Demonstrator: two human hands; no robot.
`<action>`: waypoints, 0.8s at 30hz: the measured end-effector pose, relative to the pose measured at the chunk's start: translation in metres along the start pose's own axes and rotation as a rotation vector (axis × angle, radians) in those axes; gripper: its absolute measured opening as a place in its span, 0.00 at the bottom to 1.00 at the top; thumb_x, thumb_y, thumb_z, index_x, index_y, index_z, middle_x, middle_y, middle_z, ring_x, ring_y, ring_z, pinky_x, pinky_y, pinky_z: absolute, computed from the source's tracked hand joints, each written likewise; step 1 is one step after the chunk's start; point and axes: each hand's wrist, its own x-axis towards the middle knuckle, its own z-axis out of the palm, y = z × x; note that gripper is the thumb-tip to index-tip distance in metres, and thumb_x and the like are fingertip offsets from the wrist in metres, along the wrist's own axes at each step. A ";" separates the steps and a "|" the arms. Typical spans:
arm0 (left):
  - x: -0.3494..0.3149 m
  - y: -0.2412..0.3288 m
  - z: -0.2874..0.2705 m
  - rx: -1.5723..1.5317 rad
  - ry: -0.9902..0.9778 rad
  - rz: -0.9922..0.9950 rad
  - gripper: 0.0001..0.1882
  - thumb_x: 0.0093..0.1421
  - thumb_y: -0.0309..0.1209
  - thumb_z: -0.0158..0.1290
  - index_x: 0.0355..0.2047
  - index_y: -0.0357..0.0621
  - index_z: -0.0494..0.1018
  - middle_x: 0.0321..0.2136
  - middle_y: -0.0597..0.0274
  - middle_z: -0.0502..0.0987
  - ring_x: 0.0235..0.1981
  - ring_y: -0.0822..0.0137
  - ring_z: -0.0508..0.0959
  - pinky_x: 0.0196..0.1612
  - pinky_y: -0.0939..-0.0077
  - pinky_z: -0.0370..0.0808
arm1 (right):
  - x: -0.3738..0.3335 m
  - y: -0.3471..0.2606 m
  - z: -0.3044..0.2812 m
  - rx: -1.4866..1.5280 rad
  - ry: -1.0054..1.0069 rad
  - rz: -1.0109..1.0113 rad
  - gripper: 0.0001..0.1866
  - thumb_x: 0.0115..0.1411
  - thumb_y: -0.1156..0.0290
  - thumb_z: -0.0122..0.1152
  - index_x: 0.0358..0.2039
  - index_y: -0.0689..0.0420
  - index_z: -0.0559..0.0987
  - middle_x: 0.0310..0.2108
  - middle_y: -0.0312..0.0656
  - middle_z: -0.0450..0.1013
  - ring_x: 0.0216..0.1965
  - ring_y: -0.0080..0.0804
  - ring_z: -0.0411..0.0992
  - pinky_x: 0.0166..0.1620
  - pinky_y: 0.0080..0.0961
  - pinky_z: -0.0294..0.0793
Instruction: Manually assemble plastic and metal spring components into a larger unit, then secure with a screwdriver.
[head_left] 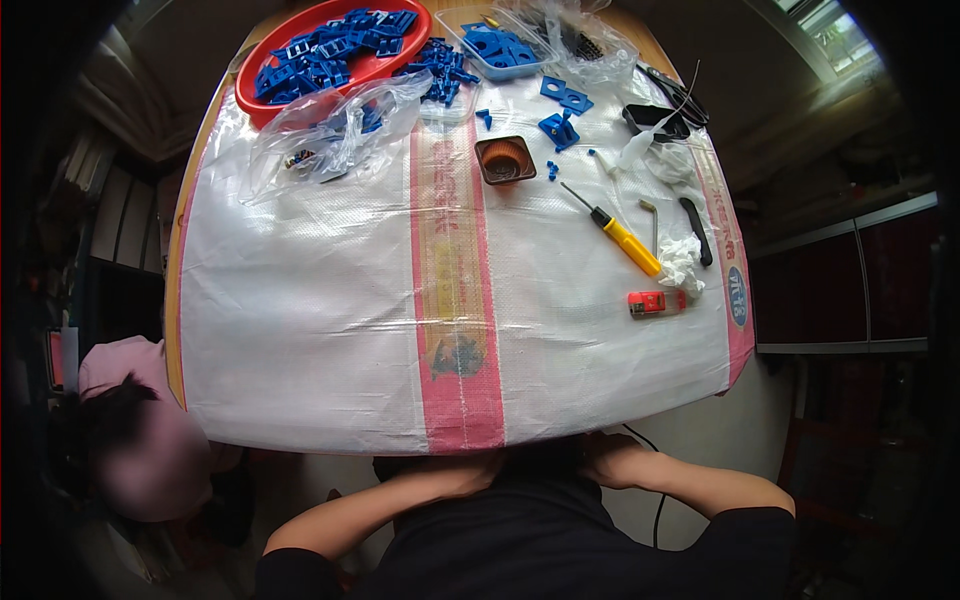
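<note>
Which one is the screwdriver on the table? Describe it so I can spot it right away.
Start at the white woven sheet covering the table and go right of its pink centre stripe. Just below and right of the small brown square cup lies the screwdriver, slanting down to the right. It is the only tool with a bright yellow handle; the orange-red lighter below it is short and blocky.
</note>
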 end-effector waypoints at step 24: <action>0.039 0.070 -0.262 -0.828 0.515 0.176 0.33 0.52 0.14 0.42 0.61 0.34 0.63 0.52 0.50 0.70 0.54 0.61 0.75 0.51 0.72 0.78 | -0.076 -0.038 -0.198 -0.442 1.111 0.004 0.15 0.58 0.71 0.68 0.45 0.59 0.78 0.29 0.44 0.78 0.28 0.40 0.78 0.32 0.33 0.75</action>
